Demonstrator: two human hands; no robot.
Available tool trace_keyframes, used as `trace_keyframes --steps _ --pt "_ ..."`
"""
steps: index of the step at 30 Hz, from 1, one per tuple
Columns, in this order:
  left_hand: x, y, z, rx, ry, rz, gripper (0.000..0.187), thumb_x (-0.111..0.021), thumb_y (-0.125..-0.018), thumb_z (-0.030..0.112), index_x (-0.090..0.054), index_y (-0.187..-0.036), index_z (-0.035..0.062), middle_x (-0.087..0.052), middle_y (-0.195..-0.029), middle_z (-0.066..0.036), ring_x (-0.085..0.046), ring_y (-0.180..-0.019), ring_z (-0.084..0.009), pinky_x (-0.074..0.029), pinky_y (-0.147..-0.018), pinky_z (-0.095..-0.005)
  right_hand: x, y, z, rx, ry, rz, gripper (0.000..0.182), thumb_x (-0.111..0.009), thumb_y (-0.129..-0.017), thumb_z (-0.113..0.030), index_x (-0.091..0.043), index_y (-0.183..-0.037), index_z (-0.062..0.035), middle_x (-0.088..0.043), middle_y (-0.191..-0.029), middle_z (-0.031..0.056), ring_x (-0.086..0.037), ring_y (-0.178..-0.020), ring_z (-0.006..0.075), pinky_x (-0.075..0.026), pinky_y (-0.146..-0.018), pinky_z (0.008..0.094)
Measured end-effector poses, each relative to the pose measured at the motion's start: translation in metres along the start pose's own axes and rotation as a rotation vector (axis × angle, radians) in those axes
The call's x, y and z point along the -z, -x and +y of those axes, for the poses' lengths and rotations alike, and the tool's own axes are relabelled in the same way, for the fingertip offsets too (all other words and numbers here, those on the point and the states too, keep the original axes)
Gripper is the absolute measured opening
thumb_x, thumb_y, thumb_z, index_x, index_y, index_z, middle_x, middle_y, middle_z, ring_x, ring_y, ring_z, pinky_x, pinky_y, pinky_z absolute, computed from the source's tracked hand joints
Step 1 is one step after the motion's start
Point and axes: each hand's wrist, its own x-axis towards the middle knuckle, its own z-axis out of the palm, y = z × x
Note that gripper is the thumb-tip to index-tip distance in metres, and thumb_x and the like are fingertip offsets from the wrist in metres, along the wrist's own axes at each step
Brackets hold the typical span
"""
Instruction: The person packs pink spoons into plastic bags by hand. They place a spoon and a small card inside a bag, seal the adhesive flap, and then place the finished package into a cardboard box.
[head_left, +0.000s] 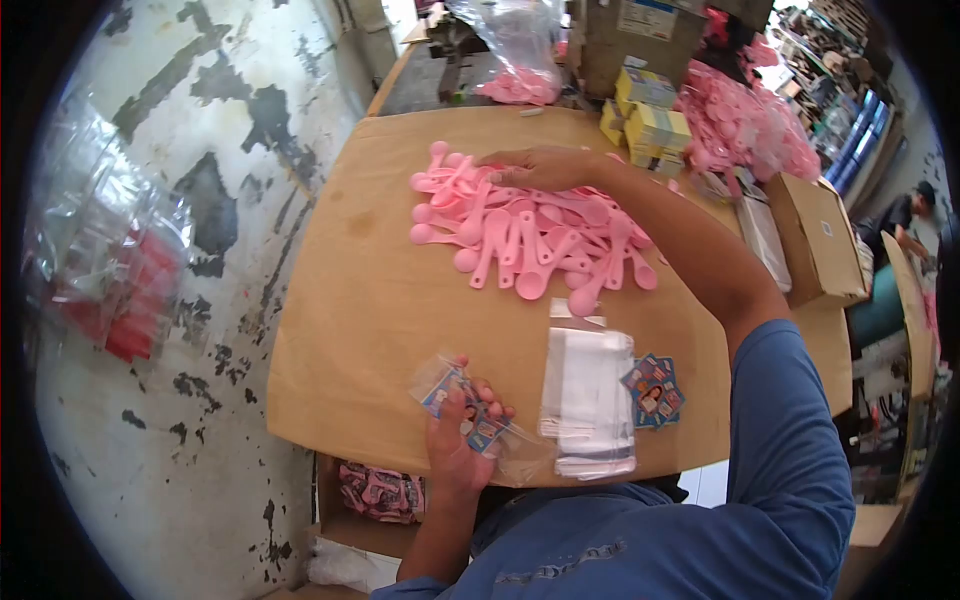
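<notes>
Head view: your left hand (pixel 456 452) grips a clear packet (pixel 487 436) with printed card inside, at the desk's (pixel 350 310) near side. Your right hand (pixel 543 168) is at the heaped pink spoons' (pixel 528 240) far edge; cannot tell whether its fingers grip any.

On your brown counter (pixel 340 330), pink plastic spoons (pixel 527 235) lie behind clear plastic bags (pixel 592 390), square blue cards (pixel 655 392) at the bags' right.

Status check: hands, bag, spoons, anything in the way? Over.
Left hand holding bag and card. Right hand at far edge of spoons, grip unclear. Bare table between bag and spoons.
</notes>
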Motion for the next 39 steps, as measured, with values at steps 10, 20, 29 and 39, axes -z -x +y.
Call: trace_keyframes --steps 10,20,29,39 --pt "0.005 -0.001 -0.002 -0.016 -0.020 -0.012 0.053 -0.060 -0.108 0.033 -0.041 -0.150 0.0066 -0.061 -0.099 -0.007 -0.064 -0.085 -0.0151 -0.059 -0.082 -0.0400 0.027 0.211 0.053 -0.382 0.430 0.520 0.028 -0.060 -0.102 -0.026 -0.067 -0.122 -0.0063 -0.075 -0.101 0.0185 -0.072 -0.094 0.0363 -0.054 -0.085 0.0438" --pt "0.002 0.001 -0.004 -0.056 -0.108 0.020 0.050 -0.060 -0.108 0.031 -0.045 -0.149 0.0074 -0.061 -0.099 -0.003 -0.061 -0.084 -0.0113 -0.057 -0.083 -0.0345 -0.044 0.232 0.038 -0.298 0.084 0.662 0.041 -0.072 -0.096 -0.030 -0.062 -0.128 -0.0065 -0.069 -0.102 0.0190 -0.068 -0.095 0.0307 -0.054 -0.085 0.0428" --pt "-0.001 0.000 -0.010 -0.133 -0.067 0.037 0.042 -0.061 -0.108 0.028 -0.051 -0.143 0.0073 -0.061 -0.096 -0.002 -0.060 -0.084 -0.0111 -0.055 -0.082 -0.0303 -0.064 0.253 0.008 -0.527 0.115 0.603 0.037 -0.077 -0.090 -0.035 -0.067 -0.096 0.0000 -0.072 -0.095 0.0184 -0.069 -0.087 0.0338 -0.053 -0.080 0.0458" --pt "-0.060 -0.020 -0.020 -0.345 0.032 0.089 0.045 -0.065 -0.105 0.037 -0.056 -0.137 0.0059 -0.063 -0.107 -0.007 -0.062 -0.096 -0.0181 -0.054 -0.101 -0.0384 -0.089 0.264 0.012 -0.308 0.092 0.935 0.021 -0.074 -0.095 -0.016 -0.064 -0.100 0.0019 -0.070 -0.084 0.0113 -0.067 -0.076 0.0188 -0.055 -0.072 0.0358"
